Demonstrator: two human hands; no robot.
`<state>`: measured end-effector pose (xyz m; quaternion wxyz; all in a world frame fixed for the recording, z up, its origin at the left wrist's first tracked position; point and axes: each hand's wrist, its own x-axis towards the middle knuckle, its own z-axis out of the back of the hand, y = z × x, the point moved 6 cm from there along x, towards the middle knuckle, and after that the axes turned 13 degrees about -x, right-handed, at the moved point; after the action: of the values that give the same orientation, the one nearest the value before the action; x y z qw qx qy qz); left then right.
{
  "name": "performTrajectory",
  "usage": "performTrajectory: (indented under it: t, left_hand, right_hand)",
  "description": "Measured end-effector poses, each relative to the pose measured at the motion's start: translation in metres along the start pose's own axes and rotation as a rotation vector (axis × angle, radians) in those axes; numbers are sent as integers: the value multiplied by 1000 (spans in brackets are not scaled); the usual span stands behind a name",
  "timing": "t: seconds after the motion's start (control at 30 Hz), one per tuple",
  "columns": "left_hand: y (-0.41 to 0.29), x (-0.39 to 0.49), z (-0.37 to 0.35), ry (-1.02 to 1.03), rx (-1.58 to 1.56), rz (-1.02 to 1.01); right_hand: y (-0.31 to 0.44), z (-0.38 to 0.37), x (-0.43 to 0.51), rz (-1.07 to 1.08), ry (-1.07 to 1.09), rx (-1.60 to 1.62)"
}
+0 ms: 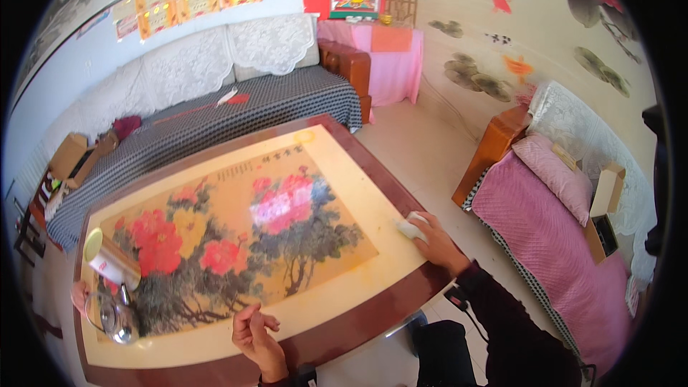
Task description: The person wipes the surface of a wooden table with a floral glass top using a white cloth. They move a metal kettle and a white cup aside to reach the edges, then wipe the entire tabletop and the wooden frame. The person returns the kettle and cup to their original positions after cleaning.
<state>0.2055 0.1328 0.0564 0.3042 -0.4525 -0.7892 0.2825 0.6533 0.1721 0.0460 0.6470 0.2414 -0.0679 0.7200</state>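
My right hand (pixel 436 244) grips a crumpled white cloth or tissue (pixel 413 224) and holds it against the right border of a table top (pixel 344 293). Over the table's near edge is my left hand (pixel 257 339), its fingers loosely curled with nothing in them. The top has a dark red rim (pixel 371 314) and a cream border around a printed picture of peonies (pixel 156 242). A shiny metal kettle (pixel 117 320) stands at the left end. Beside it is a cylindrical canister (pixel 115 263) with a yellowish lid.
What looks like another person's hand (pixel 80 296) shows at the table's left edge. A long sofa (pixel 258 99) with a checked cover runs behind. A pink-covered sofa (pixel 532 226) with a pillow (pixel 556 172) and an open cardboard box (pixel 602 231) stands right.
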Motion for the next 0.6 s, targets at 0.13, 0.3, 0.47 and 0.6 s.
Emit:
performTrajectory:
  t: [0.13,0.3,0.47,0.6]
  left_hand:
    - [-17,-5,-2,-13,-17,-15]
    - [-27,-2,8,-54,-47,-6]
    - [-29,1,23,-80,-42,-20]
    - [-32,2,35,-104,-18,-30]
  right_hand:
    - [33,42,-68,-38,33,-40]
    - [32,31,-52,-29,55,-61]
    - [10,-29,31,87,82,-80]
    - [-8,-82,109,50,138,-136]
